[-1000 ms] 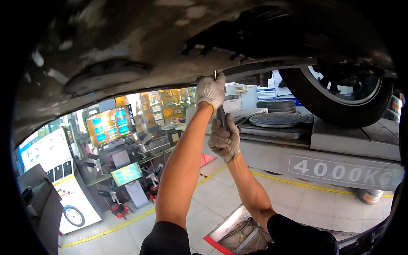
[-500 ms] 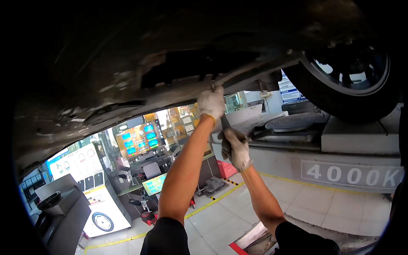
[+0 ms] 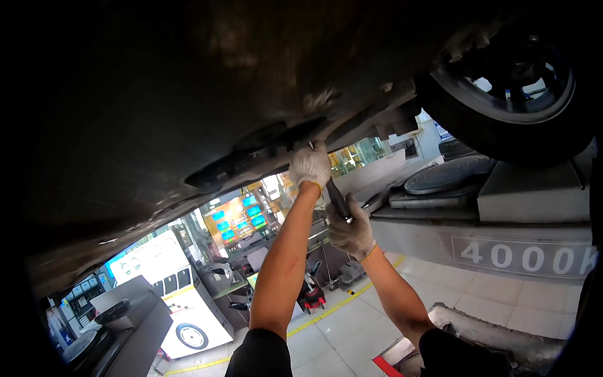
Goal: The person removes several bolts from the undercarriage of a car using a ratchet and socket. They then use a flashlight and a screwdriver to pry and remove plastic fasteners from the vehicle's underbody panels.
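Your gloved left hand (image 3: 311, 166) is raised to the vehicle's underbody (image 3: 251, 81), its grip closed around the upper part of a dark, long-handled tool (image 3: 337, 200). The glove hides most of that end, and you cannot make out what the tip meets in the shadow above. The tool slants down to your gloved right hand (image 3: 352, 231), where its lower end lies against the palm; whether that grip is pressed tight or loose, you cannot tell, since the handle and thumb cover part of the fingers. Much of the underbody sinks into black, and the wheel (image 3: 502, 141) at your upper right is partly lost in the dark rim of the view. Your left forearm covers most of a small lower screen (image 3: 252, 280).

As for writing, large pale characters sit in an outlined box on the grey lift beam (image 3: 418, 242), cut off at the right. The orange screen (image 3: 237, 220) with blue panels and the white display cabinet (image 3: 213, 333) carry print too small to read.
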The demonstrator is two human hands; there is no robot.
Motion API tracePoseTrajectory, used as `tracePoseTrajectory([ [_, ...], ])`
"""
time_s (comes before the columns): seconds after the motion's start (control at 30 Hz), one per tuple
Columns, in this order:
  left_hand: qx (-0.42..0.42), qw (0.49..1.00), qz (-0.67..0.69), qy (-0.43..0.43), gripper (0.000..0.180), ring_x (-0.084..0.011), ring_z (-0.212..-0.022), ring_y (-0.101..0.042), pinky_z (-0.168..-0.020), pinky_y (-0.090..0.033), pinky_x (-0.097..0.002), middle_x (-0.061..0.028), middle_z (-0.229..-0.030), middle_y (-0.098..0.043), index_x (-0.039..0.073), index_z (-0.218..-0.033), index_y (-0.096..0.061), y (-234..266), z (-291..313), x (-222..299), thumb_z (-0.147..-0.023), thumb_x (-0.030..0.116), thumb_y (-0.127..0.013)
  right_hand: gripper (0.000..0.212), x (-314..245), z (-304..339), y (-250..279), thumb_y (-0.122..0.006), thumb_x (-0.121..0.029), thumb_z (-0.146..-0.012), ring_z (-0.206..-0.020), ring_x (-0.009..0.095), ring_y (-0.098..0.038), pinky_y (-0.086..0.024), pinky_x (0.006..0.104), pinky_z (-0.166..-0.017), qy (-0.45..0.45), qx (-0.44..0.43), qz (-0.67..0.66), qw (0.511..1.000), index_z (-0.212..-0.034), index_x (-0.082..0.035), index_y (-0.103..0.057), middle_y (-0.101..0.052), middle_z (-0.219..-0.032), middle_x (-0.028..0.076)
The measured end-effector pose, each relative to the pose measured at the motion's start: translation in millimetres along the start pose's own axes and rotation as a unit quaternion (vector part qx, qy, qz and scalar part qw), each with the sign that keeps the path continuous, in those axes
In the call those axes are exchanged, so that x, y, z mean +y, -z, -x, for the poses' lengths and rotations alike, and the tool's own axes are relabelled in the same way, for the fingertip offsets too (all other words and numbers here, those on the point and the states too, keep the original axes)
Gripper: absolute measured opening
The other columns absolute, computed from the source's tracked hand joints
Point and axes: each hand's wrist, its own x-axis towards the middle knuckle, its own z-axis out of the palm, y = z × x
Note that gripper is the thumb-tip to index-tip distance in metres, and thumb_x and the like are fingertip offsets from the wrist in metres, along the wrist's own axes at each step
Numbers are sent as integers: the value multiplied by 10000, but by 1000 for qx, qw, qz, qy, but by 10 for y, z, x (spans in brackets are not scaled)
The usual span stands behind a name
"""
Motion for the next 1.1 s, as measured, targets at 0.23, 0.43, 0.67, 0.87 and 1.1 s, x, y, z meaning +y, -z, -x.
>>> tracePoseTrajectory([
  [0.23, -15, 977, -179, -119, 323, -431, -1049, -655, -927, -515, -495, -248, -1107, -685, 69, -1151, -627, 67, 2, 51, -978, 217, -398, 422, 40, -23, -137, -468, -435, -1035, -555, 136, -541, -419, 293, -521, 208, 106, 358, 904, -1095, -54, -639, -593, -672, -8],
  [0.43, 116, 959, -178, -190, 408, -456, -1051, -645, -954, -497, -498, -265, -1104, -685, 53, -1172, -648, -188, -30, -363, -1001, 287, -361, 430, 206, -63, -132, -646, -386, -969, -606, 142, -598, -499, 291, -615, 9, 240, 201, 950, -1141, 8, -652, -670, -763, 60],
  [0.67, -80, 990, -17, -118, 399, -297, -804, -611, -741, -480, -432, -148, -825, -636, 57, -1042, -700, -139, -52, -386, -1005, 375, -461, 612, 145, -125, 115, -518, -704, -920, -506, 80, -378, -364, 258, -519, -240, -124, -396, 877, -911, -109, -661, -359, -576, -84],
  [0.87, -104, 903, 410, 68, 449, -128, -612, -421, -597, -388, -295, 31, -653, -453, 84, -983, -730, -14, 281, -231, -1039, 464, -497, 658, 118, -271, 322, -488, -744, -911, -478, 92, -305, -327, 251, -511, -233, -166, -318, 904, -888, -110, -664, -324, -557, -77],
  [1.1, 88, 979, 183, 29, 384, -381, -909, -649, -842, -490, -412, -243, -976, -706, -14, -952, -723, 20, 438, 8, -922, 365, -668, 412, 192, -90, 0, -609, -464, -973, -671, 148, -602, -471, 334, -599, 212, 170, 461, 845, -1008, -55, -642, -640, -784, 20],
])
